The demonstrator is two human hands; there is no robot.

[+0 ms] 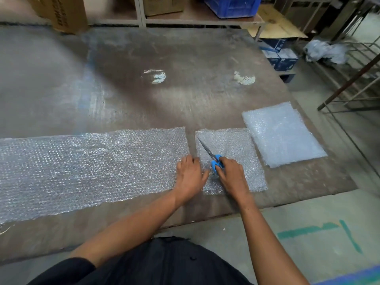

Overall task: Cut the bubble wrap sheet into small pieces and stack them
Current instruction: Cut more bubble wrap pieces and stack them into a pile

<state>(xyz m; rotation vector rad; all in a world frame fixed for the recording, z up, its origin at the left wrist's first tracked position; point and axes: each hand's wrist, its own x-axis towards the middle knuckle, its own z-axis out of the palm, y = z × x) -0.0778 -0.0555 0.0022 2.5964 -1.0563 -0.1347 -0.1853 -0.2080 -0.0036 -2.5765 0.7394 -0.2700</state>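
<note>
A long bubble wrap sheet lies flat across the left and middle of the brown board. A gap separates it from a small cut piece to its right. My left hand rests on the long sheet's right edge, fingers bent at the gap. My right hand lies on the cut piece and grips the blue handles of the scissors, whose closed blades point away to the upper left. A stack of cut pieces sits at the board's right edge, overlapping the small piece's corner.
A cardboard box stands at the board's far left. Shelving with a blue crate runs behind. Metal racks, boxes and a crumpled cloth fill the right side. Concrete floor with green markings lies on my near right.
</note>
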